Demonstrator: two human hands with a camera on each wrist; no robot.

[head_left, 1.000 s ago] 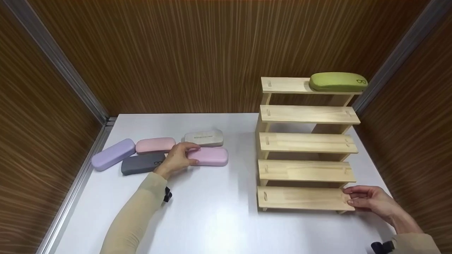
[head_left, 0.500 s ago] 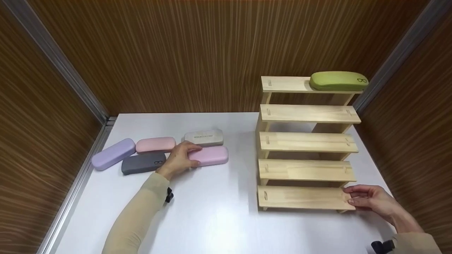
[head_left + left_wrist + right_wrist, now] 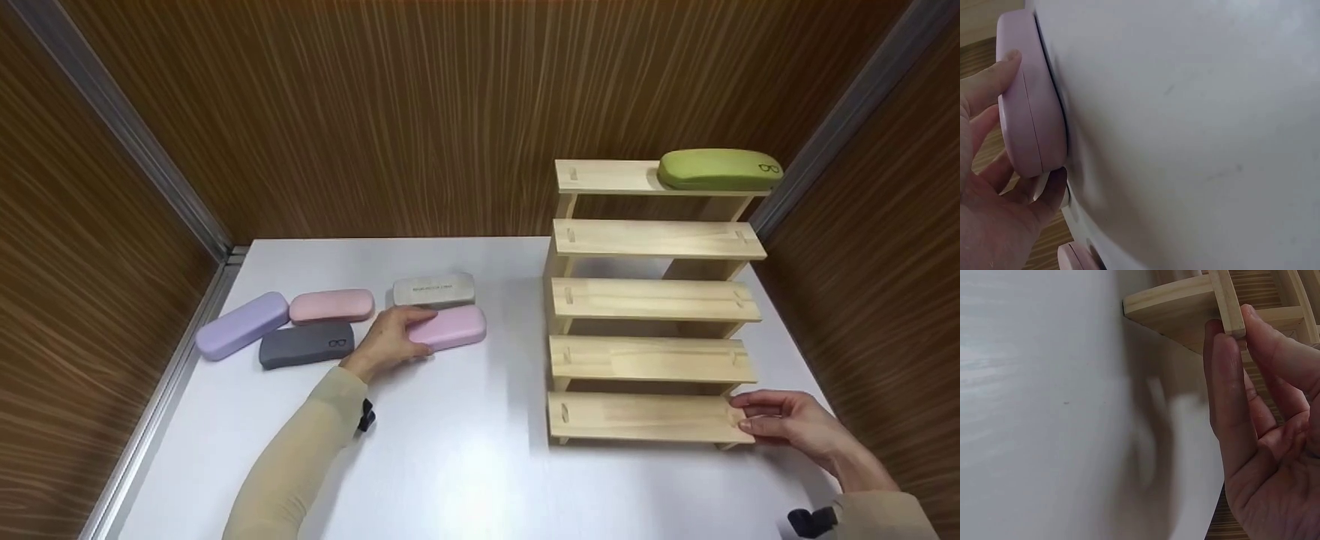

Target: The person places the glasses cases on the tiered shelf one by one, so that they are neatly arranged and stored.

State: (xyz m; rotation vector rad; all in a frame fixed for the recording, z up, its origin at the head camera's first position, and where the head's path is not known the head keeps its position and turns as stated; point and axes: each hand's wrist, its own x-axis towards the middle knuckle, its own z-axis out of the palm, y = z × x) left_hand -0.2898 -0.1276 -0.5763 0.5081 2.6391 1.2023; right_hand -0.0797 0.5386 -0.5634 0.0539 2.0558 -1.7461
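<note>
My left hand (image 3: 386, 343) grips the left end of a pinkish-lilac glasses case (image 3: 454, 327), thumb on the near side and fingers over the far side. In the left wrist view this case (image 3: 1030, 107) sits between thumb and fingers, its lower edge close to the white table. Just behind it lies a pale grey glasses case (image 3: 435, 290). My right hand (image 3: 806, 433) pinches the right end of the lowest board of a stepped wooden shelf (image 3: 645, 417). The right wrist view has the board's end (image 3: 1233, 318) between thumb and fingers.
A green glasses case (image 3: 720, 169) lies on the top step, at its right. Left of my left hand are a lavender case (image 3: 242, 326), a salmon-pink case (image 3: 331, 306) and a dark grey case (image 3: 306, 345). Wood-grain panels (image 3: 390, 120) enclose the white table (image 3: 450, 465).
My left hand has slid slightly right along the pinkish-lilac case, which has tilted a little, its right end turned up and away. The right hand stays on the shelf board.
</note>
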